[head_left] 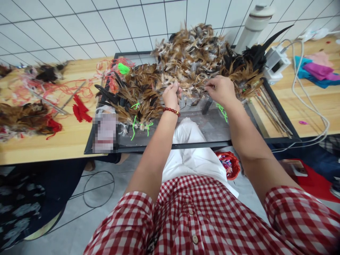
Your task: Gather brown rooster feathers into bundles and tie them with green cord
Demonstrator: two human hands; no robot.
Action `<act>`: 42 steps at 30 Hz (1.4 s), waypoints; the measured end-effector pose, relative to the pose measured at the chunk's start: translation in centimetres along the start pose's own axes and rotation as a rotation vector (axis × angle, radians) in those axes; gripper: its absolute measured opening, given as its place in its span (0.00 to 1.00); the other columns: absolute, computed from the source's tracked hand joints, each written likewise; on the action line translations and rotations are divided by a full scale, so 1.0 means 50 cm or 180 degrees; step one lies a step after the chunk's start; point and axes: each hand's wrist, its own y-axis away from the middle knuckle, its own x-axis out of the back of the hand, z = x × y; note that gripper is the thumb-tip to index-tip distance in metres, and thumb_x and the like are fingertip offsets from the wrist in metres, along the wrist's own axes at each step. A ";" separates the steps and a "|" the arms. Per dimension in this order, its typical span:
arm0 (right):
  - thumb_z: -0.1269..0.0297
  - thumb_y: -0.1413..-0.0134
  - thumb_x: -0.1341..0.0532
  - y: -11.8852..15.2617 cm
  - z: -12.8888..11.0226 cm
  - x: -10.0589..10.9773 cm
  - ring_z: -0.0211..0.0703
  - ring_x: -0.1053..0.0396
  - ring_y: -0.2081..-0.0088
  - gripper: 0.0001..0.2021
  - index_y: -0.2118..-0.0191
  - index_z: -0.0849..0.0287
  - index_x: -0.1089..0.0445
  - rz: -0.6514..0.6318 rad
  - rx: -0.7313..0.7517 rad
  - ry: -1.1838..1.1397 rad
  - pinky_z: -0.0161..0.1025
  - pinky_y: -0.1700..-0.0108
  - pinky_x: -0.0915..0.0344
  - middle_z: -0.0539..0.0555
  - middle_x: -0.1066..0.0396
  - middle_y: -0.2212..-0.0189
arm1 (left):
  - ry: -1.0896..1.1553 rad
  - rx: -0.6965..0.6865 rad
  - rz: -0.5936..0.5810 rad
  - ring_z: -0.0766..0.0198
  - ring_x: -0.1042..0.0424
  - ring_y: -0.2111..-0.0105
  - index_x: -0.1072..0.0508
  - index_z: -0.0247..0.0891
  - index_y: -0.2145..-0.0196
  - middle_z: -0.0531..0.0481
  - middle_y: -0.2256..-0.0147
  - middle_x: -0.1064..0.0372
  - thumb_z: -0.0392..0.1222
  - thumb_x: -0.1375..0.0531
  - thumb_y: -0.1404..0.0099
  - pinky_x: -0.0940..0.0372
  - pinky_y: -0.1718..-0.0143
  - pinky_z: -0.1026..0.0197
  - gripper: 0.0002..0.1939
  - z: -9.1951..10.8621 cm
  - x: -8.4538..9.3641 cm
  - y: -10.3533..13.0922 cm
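A large heap of brown and grey feathers lies at the back of a black-framed tray. My left hand, with a red bead bracelet at the wrist, is closed at the heap's front edge; what its fingers pinch is too small to name. To its right, my right hand is closed, fingertips together beside the feathers, and what they hold is hidden. Feather bundles tied with green string lie left of my left hand. Darker feathers stand behind my right hand.
Thin sticks lie at the tray's right side. Beyond are a white charger with cables and coloured cloths. Red string and more feathers are on the left table. A red basket sits below the tray.
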 end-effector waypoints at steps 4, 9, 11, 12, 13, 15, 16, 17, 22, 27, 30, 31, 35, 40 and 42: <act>0.55 0.41 0.31 -0.005 -0.024 -0.037 0.59 0.22 0.54 0.11 0.61 0.57 0.19 -0.0434 -0.0624 -0.0151 0.53 0.48 0.28 0.60 0.19 0.63 | -0.0235 -0.0166 -0.0207 0.73 0.30 0.72 0.25 0.37 0.68 0.55 0.74 0.31 0.36 0.38 0.26 0.36 0.67 0.68 0.11 -0.007 -0.010 0.017; 0.65 0.43 0.32 -0.009 -0.043 -0.043 0.45 0.28 0.65 0.06 0.71 0.57 0.25 -0.0069 -0.0771 -0.1137 0.44 0.56 0.32 0.53 0.26 0.72 | -0.0322 -0.0061 -0.0291 0.65 0.20 0.59 0.20 0.38 0.66 0.52 0.70 0.23 0.42 0.29 0.33 0.28 0.55 0.65 0.07 -0.018 -0.016 0.025; 0.64 0.45 0.31 -0.010 -0.049 -0.036 0.38 0.36 0.72 0.09 0.74 0.57 0.28 0.0053 -0.0766 -0.1922 0.40 0.63 0.37 0.49 0.31 0.76 | -0.0226 0.0069 -0.0285 0.63 0.19 0.57 0.20 0.39 0.65 0.51 0.69 0.21 0.45 0.27 0.35 0.27 0.54 0.63 0.08 -0.019 -0.016 0.026; 0.62 0.47 0.29 -0.010 -0.052 -0.034 0.36 0.40 0.74 0.11 0.75 0.57 0.29 0.0023 -0.0802 -0.2287 0.38 0.67 0.41 0.47 0.33 0.78 | -0.0169 0.0126 -0.0297 0.63 0.18 0.57 0.20 0.39 0.65 0.51 0.69 0.21 0.45 0.27 0.36 0.26 0.54 0.63 0.09 -0.019 -0.016 0.027; 0.60 0.49 0.27 -0.010 -0.056 -0.033 0.34 0.43 0.76 0.13 0.75 0.57 0.30 -0.0062 -0.0848 -0.2610 0.37 0.69 0.44 0.46 0.36 0.79 | -0.0112 0.0171 -0.0326 0.63 0.18 0.57 0.20 0.39 0.65 0.51 0.69 0.21 0.44 0.27 0.36 0.26 0.53 0.63 0.08 -0.019 -0.016 0.027; 0.56 0.54 0.23 -0.009 -0.065 -0.035 0.32 0.47 0.78 0.17 0.75 0.57 0.31 -0.0270 -0.0915 -0.3099 0.36 0.72 0.50 0.44 0.39 0.81 | -0.0010 0.0237 -0.0422 0.63 0.18 0.56 0.20 0.38 0.67 0.51 0.69 0.21 0.41 0.27 0.35 0.26 0.51 0.63 0.07 -0.022 -0.016 0.028; 0.54 0.55 0.22 -0.008 -0.071 -0.038 0.31 0.47 0.78 0.19 0.75 0.57 0.31 -0.0326 -0.0922 -0.3259 0.36 0.73 0.51 0.44 0.39 0.81 | 0.0038 0.0256 -0.0475 0.64 0.18 0.57 0.20 0.37 0.67 0.51 0.69 0.21 0.39 0.28 0.35 0.26 0.50 0.63 0.06 -0.025 -0.016 0.027; 0.53 0.56 0.22 -0.006 -0.077 -0.041 0.31 0.47 0.78 0.20 0.75 0.56 0.31 -0.0323 -0.0919 -0.3365 0.35 0.74 0.52 0.44 0.39 0.82 | 0.0088 0.0261 -0.0516 0.65 0.19 0.57 0.20 0.36 0.68 0.51 0.69 0.21 0.37 0.28 0.34 0.26 0.50 0.63 0.06 -0.030 -0.017 0.026; 0.55 0.52 0.23 0.004 -0.110 -0.057 0.32 0.47 0.77 0.18 0.75 0.56 0.31 0.0010 -0.0892 -0.3430 0.35 0.73 0.48 0.44 0.39 0.81 | 0.0203 0.0105 -0.0578 0.68 0.20 0.59 0.20 0.35 0.68 0.52 0.67 0.20 0.32 0.28 0.36 0.27 0.48 0.63 0.05 -0.060 -0.018 0.005; 0.56 0.50 0.24 0.011 -0.127 -0.060 0.34 0.45 0.76 0.17 0.76 0.55 0.31 0.0005 -0.0932 -0.3309 0.37 0.71 0.44 0.45 0.36 0.80 | 0.0145 0.0139 -0.0613 0.62 0.19 0.50 0.19 0.35 0.63 0.51 0.62 0.19 0.36 0.29 0.34 0.26 0.44 0.57 0.03 -0.072 -0.017 -0.009; 0.56 0.50 0.24 0.013 -0.129 -0.060 0.34 0.43 0.76 0.18 0.77 0.55 0.32 -0.0085 -0.0944 -0.3301 0.36 0.71 0.43 0.46 0.36 0.80 | 0.0084 0.0162 -0.0615 0.62 0.19 0.49 0.21 0.36 0.64 0.51 0.63 0.20 0.36 0.31 0.31 0.26 0.44 0.57 0.02 -0.064 -0.019 0.001; 0.56 0.50 0.24 0.013 -0.129 -0.061 0.34 0.42 0.77 0.19 0.77 0.55 0.33 -0.0132 -0.0922 -0.3308 0.36 0.71 0.42 0.45 0.36 0.81 | 0.0068 0.0170 -0.0614 0.63 0.19 0.50 0.21 0.35 0.65 0.51 0.64 0.21 0.35 0.33 0.30 0.27 0.44 0.58 0.04 -0.059 -0.021 0.007; 0.58 0.51 0.24 0.013 -0.132 -0.060 0.33 0.43 0.78 0.19 0.78 0.55 0.34 -0.0271 -0.0925 -0.3372 0.35 0.74 0.42 0.44 0.37 0.82 | 0.0104 0.0192 -0.0672 0.65 0.20 0.56 0.24 0.34 0.68 0.48 0.64 0.22 0.32 0.38 0.26 0.28 0.46 0.57 0.10 -0.038 -0.027 0.034; 0.61 0.48 0.25 0.014 -0.139 -0.052 0.31 0.44 0.80 0.21 0.80 0.56 0.36 -0.0404 -0.1032 -0.3400 0.34 0.75 0.44 0.45 0.35 0.83 | 0.0023 0.0181 -0.0736 0.64 0.20 0.58 0.23 0.35 0.69 0.49 0.66 0.21 0.35 0.34 0.28 0.27 0.50 0.59 0.10 -0.032 -0.030 0.046; 0.59 0.47 0.24 0.015 -0.137 -0.052 0.30 0.44 0.80 0.22 0.80 0.56 0.37 -0.0426 -0.1043 -0.3350 0.34 0.75 0.44 0.46 0.35 0.83 | -0.0022 0.0097 -0.0655 0.63 0.20 0.56 0.22 0.37 0.69 0.50 0.65 0.20 0.36 0.31 0.32 0.27 0.50 0.60 0.08 -0.038 -0.028 0.041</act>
